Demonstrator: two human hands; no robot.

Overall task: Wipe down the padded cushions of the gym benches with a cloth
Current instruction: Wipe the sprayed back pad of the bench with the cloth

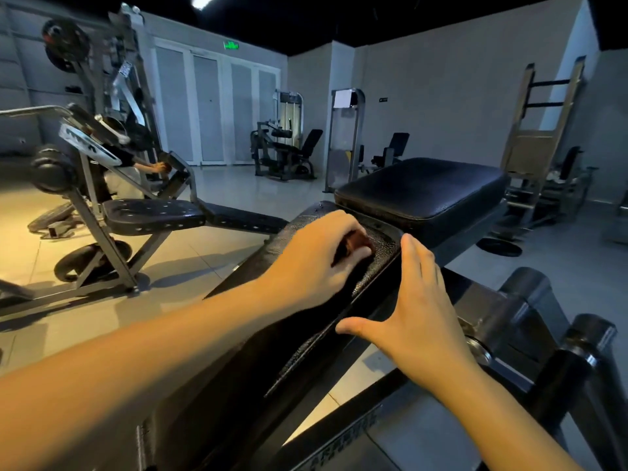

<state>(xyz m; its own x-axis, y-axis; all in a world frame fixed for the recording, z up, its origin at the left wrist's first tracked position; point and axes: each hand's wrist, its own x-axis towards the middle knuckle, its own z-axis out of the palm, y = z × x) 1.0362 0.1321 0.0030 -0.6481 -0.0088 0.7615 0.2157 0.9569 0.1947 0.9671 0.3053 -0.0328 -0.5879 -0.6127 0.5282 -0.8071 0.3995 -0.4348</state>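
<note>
The left hand (316, 256) grips a brown cloth (358, 243) on the sloped pad (377, 265); the right hand (419, 300) lies flat, thumb spread, against the pad edge.

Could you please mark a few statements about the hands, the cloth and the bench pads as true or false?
1. The left hand grips a cloth against the long pad. True.
2. The right hand holds a spray bottle. False: it lies flat and open on the pad's edge and holds nothing.
3. The seat cushion lies beyond both hands. True.
4. The cloth is white and lies on the seat cushion. False: it is dark reddish-brown and sits on the long pad under the left hand.
</note>
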